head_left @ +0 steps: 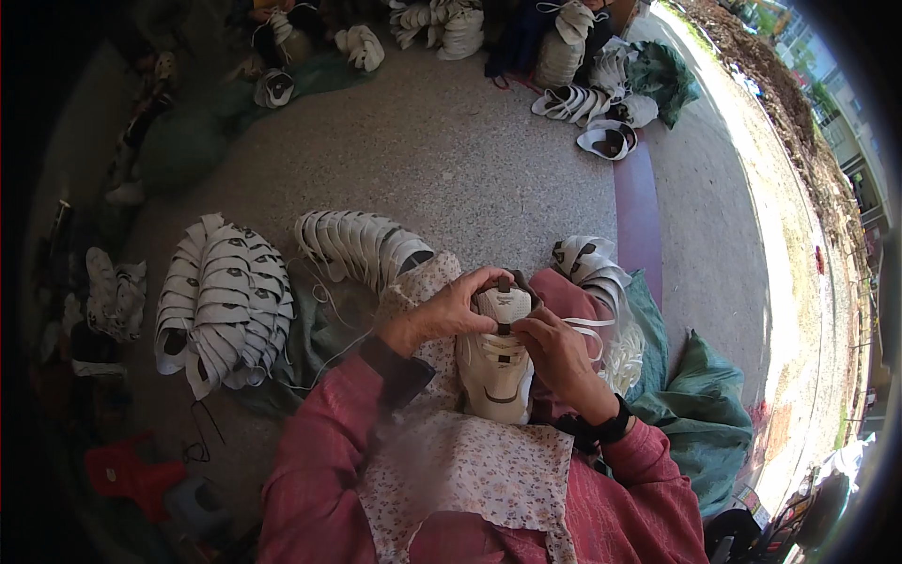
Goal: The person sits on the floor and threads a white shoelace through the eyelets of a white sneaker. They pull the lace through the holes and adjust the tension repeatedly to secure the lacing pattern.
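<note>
A cream-white shoe upper (498,376) rests on my lap, its toe toward me and its tongue at the far end. My left hand (440,308) is closed on the left side of the tongue, thumb and forefinger around its edge. My right hand (561,352) pinches the right side near the tongue's base, with its fingers bent. Whether a lace lies between those fingers is too small to make out. A bundle of white laces (623,359) hangs by my right knee, and a loose white strand runs left of my lap.
Nested stacks of white shoe uppers (225,301) stand at left; another row (362,246) lies beyond my left knee. More uppers (592,263) sit by my right knee beside a green sack (700,404). A red plastic object (132,477) is lower left. Other people sit among uppers at the far side.
</note>
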Tool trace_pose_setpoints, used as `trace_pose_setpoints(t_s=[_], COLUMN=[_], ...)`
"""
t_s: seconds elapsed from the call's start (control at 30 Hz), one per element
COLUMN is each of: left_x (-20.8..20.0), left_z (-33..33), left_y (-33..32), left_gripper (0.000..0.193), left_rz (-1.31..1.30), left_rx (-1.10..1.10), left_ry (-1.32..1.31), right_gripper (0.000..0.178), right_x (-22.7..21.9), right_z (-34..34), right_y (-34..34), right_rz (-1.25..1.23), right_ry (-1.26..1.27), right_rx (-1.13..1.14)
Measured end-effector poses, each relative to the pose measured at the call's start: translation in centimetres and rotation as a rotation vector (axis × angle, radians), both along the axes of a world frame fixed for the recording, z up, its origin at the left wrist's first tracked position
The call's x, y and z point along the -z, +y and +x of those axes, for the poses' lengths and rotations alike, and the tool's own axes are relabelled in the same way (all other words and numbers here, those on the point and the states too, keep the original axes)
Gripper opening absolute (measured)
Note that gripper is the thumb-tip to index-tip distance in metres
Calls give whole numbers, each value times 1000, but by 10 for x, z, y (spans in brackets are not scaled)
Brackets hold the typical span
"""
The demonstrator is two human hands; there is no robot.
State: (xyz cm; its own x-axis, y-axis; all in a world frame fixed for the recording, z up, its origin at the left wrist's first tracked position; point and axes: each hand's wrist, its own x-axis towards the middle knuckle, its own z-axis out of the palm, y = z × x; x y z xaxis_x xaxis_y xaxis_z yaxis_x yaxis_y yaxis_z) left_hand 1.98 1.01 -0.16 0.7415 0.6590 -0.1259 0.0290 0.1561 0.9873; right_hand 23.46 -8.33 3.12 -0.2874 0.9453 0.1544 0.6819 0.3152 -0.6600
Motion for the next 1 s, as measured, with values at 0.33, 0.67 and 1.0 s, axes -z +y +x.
trace_pose_setpoints(t_s=[0.33,0.67,1.0], left_x=[-12,-47,-46], left_z=[-5,-10,11], left_y=[-3,-32,-33], left_gripper=[79,15,10], left_rz=[1,1058,1153], left_rx=[-38,-184,-97], left_ry=[49,338,533], right_gripper=[13,26,47], right_x=[5,-123,-154], right_z=[-9,7,-36], right_y=[0,-17,-41], right_rz=[-34,-641,-425], right_ry=[-32,719,1369], right_rx=[84,-653,-1292])
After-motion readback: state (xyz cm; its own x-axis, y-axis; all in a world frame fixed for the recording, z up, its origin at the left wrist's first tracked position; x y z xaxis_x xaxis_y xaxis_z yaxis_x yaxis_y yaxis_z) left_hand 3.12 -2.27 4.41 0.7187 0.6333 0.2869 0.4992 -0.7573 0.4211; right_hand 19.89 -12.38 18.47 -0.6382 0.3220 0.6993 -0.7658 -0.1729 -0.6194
